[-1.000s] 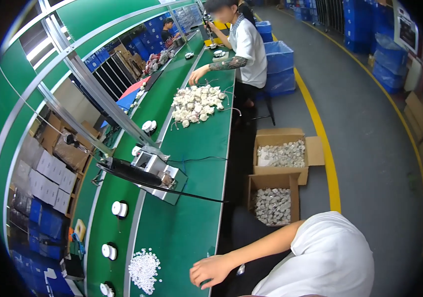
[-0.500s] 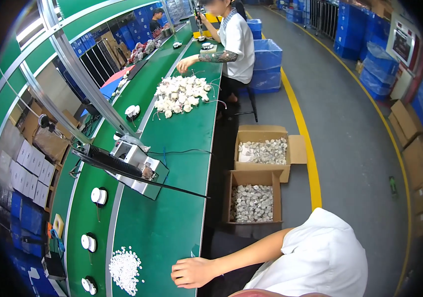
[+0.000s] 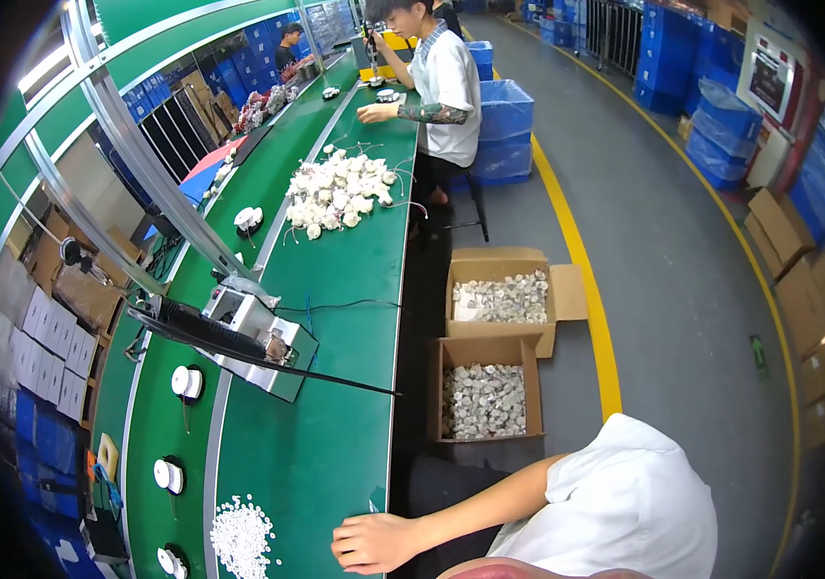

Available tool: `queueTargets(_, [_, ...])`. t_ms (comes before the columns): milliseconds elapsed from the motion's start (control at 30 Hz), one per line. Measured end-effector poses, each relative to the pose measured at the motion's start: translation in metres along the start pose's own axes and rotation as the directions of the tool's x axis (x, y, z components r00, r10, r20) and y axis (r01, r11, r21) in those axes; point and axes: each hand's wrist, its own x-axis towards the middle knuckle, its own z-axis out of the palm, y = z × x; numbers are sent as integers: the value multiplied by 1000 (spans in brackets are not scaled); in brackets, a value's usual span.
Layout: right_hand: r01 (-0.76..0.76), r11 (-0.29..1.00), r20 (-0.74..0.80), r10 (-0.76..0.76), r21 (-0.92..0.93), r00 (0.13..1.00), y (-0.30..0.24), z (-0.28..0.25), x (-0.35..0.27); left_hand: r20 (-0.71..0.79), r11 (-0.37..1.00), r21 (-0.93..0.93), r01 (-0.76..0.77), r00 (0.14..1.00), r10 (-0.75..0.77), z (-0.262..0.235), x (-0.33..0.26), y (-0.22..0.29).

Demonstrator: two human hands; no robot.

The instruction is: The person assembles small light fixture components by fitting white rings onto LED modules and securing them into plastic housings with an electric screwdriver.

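My right hand [image 3: 374,542] rests at the near edge of the green workbench [image 3: 321,434], its fingers curled loosely downward. Whatever may be under those fingers is hidden. A heap of small white rings [image 3: 241,537] lies on the bench just left of this hand. Beyond the rings, round white parts with dark bases sit spaced along the green belt, such as one white part [image 3: 169,475] with a thin wire hanging from it. My left hand is out of view.
A grey metal device [image 3: 263,338] with a black cable stands mid-bench. Farther off lies a pile of cream wired parts [image 3: 340,193], beside a seated co-worker [image 3: 446,87]. Two cardboard boxes hold small pale parts: a near box [image 3: 436,386] and a far box [image 3: 567,289].
The view has turned slightly, shifting the scene. The co-worker's hand has moved away from the cream pile. My right hand stays at the bench edge, its fingers bent about as before.
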Motion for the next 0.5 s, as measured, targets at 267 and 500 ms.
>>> queueTargets(267, [-100, 942, 378, -30, 320, 926, -49, 57, 46, 156, 783, 126, 609, 768, -622, -10, -16, 30])
queueTargets(500, [-453, 811, 602, 161, 371, 782, -90, 91, 70, 29, 548, 79, 833, 548, -836, 46, -44, -27])
